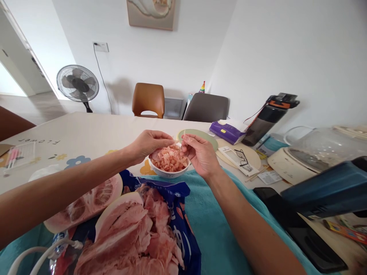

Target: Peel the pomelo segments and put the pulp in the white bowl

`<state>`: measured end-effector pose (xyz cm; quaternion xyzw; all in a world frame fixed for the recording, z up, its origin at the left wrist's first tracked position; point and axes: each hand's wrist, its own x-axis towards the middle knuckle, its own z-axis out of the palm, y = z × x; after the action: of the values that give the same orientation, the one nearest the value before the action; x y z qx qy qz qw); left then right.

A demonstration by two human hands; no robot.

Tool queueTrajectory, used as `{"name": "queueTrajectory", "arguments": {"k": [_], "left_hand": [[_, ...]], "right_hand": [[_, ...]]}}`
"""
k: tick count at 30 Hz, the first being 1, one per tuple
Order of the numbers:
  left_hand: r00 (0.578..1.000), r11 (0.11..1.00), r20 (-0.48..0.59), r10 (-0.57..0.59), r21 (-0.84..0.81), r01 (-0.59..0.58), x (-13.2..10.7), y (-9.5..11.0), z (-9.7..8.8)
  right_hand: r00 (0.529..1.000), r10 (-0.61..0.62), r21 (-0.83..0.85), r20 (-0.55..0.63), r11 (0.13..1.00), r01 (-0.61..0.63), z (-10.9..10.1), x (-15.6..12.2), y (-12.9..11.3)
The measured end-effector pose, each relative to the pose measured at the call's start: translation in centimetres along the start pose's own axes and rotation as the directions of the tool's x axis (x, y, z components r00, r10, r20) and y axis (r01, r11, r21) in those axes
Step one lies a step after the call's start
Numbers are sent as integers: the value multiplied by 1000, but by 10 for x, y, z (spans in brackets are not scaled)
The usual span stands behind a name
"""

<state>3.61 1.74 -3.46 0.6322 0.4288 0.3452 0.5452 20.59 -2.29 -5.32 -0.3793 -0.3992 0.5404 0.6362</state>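
A white bowl (169, 175) is heaped with loose pinkish-red pomelo pulp (172, 158). Over its left side is my left hand (153, 143), with thumb and fingers pressed together; whatever they pinch is too small to name. Pink flesh shows right under that hand. My right hand (202, 154) is at the bowl's right rim, its thumb and index finger closed in a pinch, with a thin pale sliver near the tips. Nearer to me, pomelo peel and membranes (129, 229) are piled on a blue plastic bag (186, 236). A cut pomelo piece (94, 198) with pale rind lies left, partly behind my left forearm.
A teal cloth (213, 214) lies under the bag. To the right are a black phone-like slab (301, 233), a blue bottle (327, 187), a cream appliance (298, 158), glasses (242, 158), a purple tissue pack (226, 131) and a dark tumbler (265, 120). A green mat (210, 140) lies behind the bowl.
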Motion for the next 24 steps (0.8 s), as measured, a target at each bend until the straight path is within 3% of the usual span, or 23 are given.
{"name": "queueTrajectory", "arguments": {"k": [7, 10, 12, 14, 16, 17, 24], "left_hand": [[1000, 997, 21, 13, -78, -11, -2, 0, -7], [999, 996, 28, 32, -90, -30, -4, 2, -8], [999, 995, 33, 41, -90, -38, -5, 3, -9], [999, 996, 27, 47, -82, -45, -6, 3, -9], [999, 997, 14, 48, -61, -47, -5, 3, -9], [999, 998, 6, 48, -46, -48, -5, 3, -9], [993, 988, -15, 115, 107, -113, -5, 2, -9]], "right_hand": [[999, -32, 1, -28, 1000, 32, -2, 2, 0], [994, -88, -160, -69, 984, 76, -3, 2, 3], [984, -167, -403, -61, 906, 128, -5, 4, 7], [965, -261, -624, -6, 755, 200, -8, 6, 12], [943, -330, -717, 46, 647, 261, -10, 7, 15], [935, -350, -721, 59, 633, 282, -10, 7, 15], [949, -278, -611, 151, 728, 311, 0, -4, 5]]}}
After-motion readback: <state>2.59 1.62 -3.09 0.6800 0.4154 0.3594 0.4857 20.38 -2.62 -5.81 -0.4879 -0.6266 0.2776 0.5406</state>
